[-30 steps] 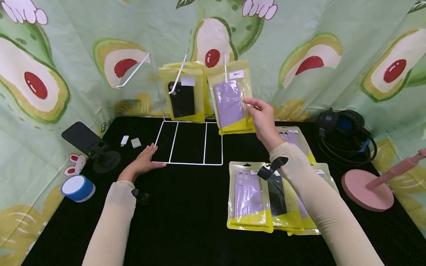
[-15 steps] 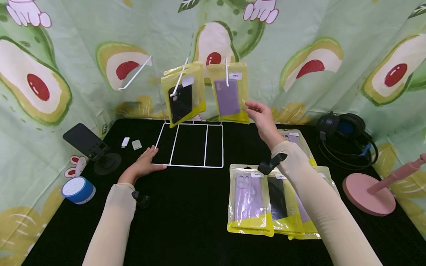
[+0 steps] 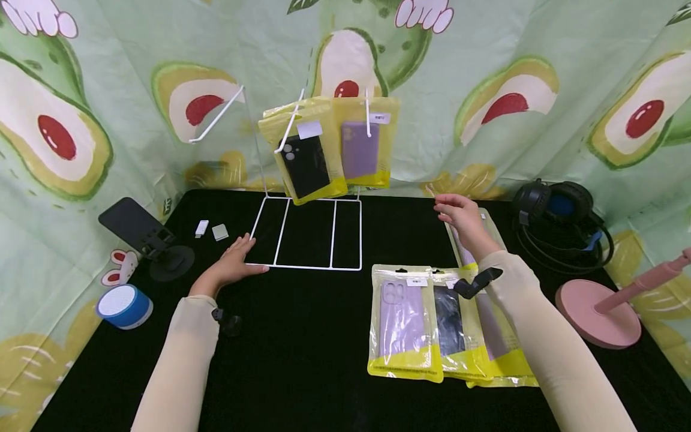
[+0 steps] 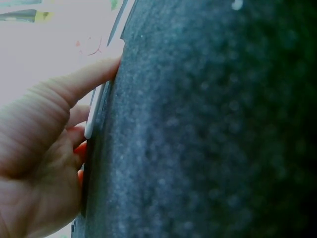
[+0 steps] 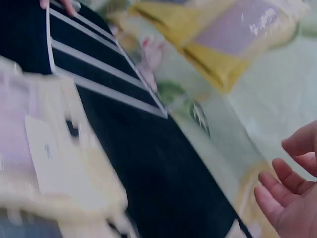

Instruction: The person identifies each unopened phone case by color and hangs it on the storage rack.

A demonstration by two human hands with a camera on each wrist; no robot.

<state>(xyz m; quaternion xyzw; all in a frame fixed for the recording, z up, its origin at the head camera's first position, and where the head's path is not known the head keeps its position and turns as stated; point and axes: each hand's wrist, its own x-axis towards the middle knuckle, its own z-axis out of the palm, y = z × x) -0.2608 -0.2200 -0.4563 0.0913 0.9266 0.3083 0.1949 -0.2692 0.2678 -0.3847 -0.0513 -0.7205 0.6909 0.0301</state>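
Observation:
My left hand (image 3: 229, 264) rests on the front left corner of a white wire rack (image 3: 313, 267). In the left wrist view its thumb lies along the white wire. My right hand (image 3: 463, 222) holds nothing, fingers loosely bent, above the packs on the right; the right wrist view shows the hand (image 5: 292, 183) apart from the hanging packs. On the rack's middle hook hangs a yellow pouch with a black phone case (image 3: 306, 168), tilted. A pouch with a purple phone case (image 3: 360, 150) hangs from the right hook. The left hook (image 3: 216, 114) bears nothing.
Flat pouches with a purple case (image 3: 402, 318) and a dark case (image 3: 449, 321) overlap others at front right. Headphones (image 3: 553, 204) and a pink stand (image 3: 596, 312) are farther right. A phone stand (image 3: 146, 234), blue speaker (image 3: 125, 306) and small white stick (image 3: 201, 228) sit left.
My right hand has let go of the purple-case pouch and moved right and down. The hanging pouches have swung, the black-case one tilting toward the purple one. My left hand stays put.

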